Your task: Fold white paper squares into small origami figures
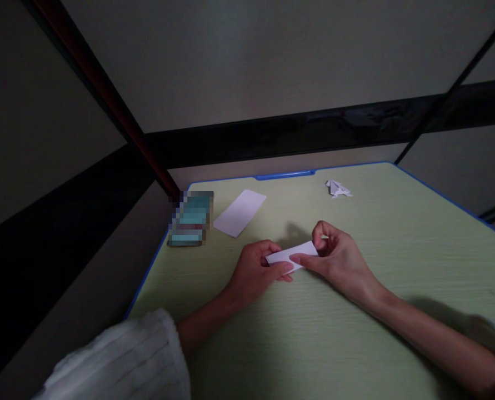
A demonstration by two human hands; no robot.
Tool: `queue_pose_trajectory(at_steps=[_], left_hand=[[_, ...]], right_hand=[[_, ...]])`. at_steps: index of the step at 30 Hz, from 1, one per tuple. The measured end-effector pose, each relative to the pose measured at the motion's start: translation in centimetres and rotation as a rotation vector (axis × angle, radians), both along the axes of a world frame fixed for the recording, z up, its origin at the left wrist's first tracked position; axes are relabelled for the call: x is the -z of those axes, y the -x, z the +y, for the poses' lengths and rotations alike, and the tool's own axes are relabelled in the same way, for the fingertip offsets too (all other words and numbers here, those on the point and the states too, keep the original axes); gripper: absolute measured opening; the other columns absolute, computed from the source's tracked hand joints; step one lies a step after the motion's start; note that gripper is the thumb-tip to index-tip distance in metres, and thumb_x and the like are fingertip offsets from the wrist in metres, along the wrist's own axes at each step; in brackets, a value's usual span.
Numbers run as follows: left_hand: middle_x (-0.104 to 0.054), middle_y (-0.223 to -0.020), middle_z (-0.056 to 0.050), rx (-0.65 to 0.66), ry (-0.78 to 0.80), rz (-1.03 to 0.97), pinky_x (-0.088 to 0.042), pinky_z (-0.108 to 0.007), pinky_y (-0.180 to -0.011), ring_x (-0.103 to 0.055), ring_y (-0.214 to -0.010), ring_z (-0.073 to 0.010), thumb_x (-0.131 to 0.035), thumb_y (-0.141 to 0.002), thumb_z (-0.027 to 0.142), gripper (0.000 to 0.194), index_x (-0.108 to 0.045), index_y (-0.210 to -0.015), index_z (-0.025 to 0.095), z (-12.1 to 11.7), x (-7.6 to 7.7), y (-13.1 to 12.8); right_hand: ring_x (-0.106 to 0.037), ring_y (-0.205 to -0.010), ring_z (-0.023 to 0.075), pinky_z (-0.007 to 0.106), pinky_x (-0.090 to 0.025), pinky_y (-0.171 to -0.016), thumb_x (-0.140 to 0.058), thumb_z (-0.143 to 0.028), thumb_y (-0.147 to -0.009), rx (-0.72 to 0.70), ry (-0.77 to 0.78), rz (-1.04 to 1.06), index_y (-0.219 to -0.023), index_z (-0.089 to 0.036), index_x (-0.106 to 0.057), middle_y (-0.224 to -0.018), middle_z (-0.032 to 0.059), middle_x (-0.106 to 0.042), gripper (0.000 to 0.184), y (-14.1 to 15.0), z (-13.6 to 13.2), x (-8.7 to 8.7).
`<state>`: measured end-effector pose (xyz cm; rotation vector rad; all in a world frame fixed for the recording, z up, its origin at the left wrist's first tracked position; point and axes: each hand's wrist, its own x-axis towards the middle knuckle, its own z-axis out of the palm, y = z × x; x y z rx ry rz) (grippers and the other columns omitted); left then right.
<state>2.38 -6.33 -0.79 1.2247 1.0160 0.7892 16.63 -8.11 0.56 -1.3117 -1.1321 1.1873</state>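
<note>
A small folded piece of white paper point(291, 254) is held a little above the table between both hands. My left hand point(255, 269) grips its left end, thumb on the near face and fingers behind. My right hand point(336, 255) pinches the right end, its thumb lying along the paper and the index finger curled at the upper right corner. The paper's far side is hidden from me.
On the pale green table point(397, 233) with a blue edge lie a flat white sheet point(241, 213), a folded paper frog point(338, 189) at the back right, and a blurred-out phone-like rectangle point(191, 218) at the left. Dark-striped panels point(272, 66) stand behind.
</note>
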Motion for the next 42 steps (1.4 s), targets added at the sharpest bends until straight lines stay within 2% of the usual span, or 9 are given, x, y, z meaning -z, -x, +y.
queue_pose_trajectory(at_steps=[6,11,17,21,26,34,36,39,42], left_hand=[[-0.060,-0.050,0.003,0.057,0.059,-0.018,-0.042,-0.015,-0.040,-0.057,-0.041,-0.0089,-0.066,-0.054,0.010,0.019,-0.049,-0.063,0.012,0.3,-0.3,0.1],[-0.056,-0.044,0.003,0.133,0.080,0.054,-0.037,-0.015,-0.033,-0.050,-0.032,-0.0065,-0.067,-0.056,0.016,0.018,-0.049,-0.058,0.011,0.6,-0.2,0.6],[-0.058,-0.046,0.003,0.218,0.095,0.074,-0.042,-0.016,-0.041,-0.055,-0.041,-0.0081,-0.070,-0.048,0.011,0.018,-0.054,-0.057,0.009,0.7,-0.2,0.8],[-0.057,-0.046,0.004,0.165,0.095,0.030,-0.041,-0.016,-0.040,-0.055,-0.041,-0.0085,-0.069,-0.049,0.009,0.017,-0.053,-0.056,0.009,0.4,-0.3,0.5],[-0.057,-0.047,0.004,0.054,0.102,-0.014,-0.042,-0.017,-0.040,-0.056,-0.041,-0.0090,-0.068,-0.050,0.009,0.017,-0.052,-0.055,0.010,0.0,-0.7,0.2],[-0.058,-0.048,0.003,0.062,0.191,-0.048,-0.042,-0.015,-0.038,-0.055,-0.039,-0.0081,-0.071,-0.046,0.009,0.021,-0.056,-0.060,0.008,0.0,-1.1,0.2],[-0.058,-0.048,0.003,0.058,0.194,-0.041,-0.042,-0.015,-0.038,-0.056,-0.039,-0.0083,-0.071,-0.046,0.009,0.021,-0.056,-0.059,0.008,0.0,-1.0,0.3],[-0.058,-0.046,0.003,0.062,0.196,-0.019,-0.041,-0.015,-0.036,-0.054,-0.037,-0.0081,-0.071,-0.047,0.009,0.018,-0.055,-0.056,0.008,-0.2,-1.0,0.4],[-0.056,-0.044,0.003,0.076,0.198,-0.013,-0.040,-0.015,-0.035,-0.053,-0.035,-0.0077,-0.070,-0.048,0.009,0.018,-0.054,-0.053,0.009,-0.5,-1.0,0.6]], right_hand=[[-0.033,-0.036,0.0029,0.015,-0.022,-0.035,-0.069,-0.014,-0.047,-0.039,-0.008,0.029,-0.060,-0.020,-0.029,-0.041,-0.0115,-0.039,0.042,-0.3,0.1,0.4],[-0.035,-0.035,0.0036,0.016,-0.022,-0.035,-0.070,-0.015,-0.049,-0.046,-0.012,0.034,-0.061,-0.021,-0.030,-0.041,-0.0113,-0.039,0.042,-0.5,0.2,0.3],[-0.050,-0.039,0.0095,0.018,-0.034,-0.038,-0.074,-0.014,-0.045,-0.087,0.041,0.122,-0.067,-0.021,-0.032,-0.044,-0.0075,-0.054,0.048,-0.7,0.2,0.3],[-0.054,-0.041,0.0122,0.020,-0.037,-0.039,-0.074,-0.018,-0.046,-0.064,0.032,0.189,-0.076,-0.021,-0.035,-0.048,-0.0051,-0.060,0.049,-0.4,0.2,0.6],[-0.051,-0.038,0.0096,0.017,-0.036,-0.036,-0.076,-0.016,-0.041,-0.004,0.028,0.212,-0.085,-0.021,-0.038,-0.046,-0.0070,-0.058,0.058,0.5,-0.1,0.7],[-0.052,-0.038,0.0098,0.017,-0.039,-0.037,-0.074,-0.011,-0.042,0.011,0.024,0.225,-0.094,-0.020,-0.041,-0.044,-0.0082,-0.057,0.062,0.2,0.0,0.3],[-0.055,-0.040,0.0102,0.018,-0.043,-0.041,-0.075,-0.010,-0.041,0.051,0.037,0.288,-0.090,-0.020,-0.041,-0.046,-0.0072,-0.060,0.060,-0.5,0.5,0.0],[-0.060,-0.047,0.0117,0.021,-0.048,-0.048,-0.074,-0.010,-0.041,0.212,0.032,0.344,-0.083,-0.020,-0.043,-0.054,-0.0030,-0.065,0.053,-2.3,1.6,-0.7],[-0.062,-0.050,0.0111,0.018,-0.049,-0.049,-0.074,-0.008,-0.040,0.455,-0.124,0.380,-0.073,-0.020,-0.044,-0.052,-0.0030,-0.065,0.046,-4.3,2.4,-1.5]])
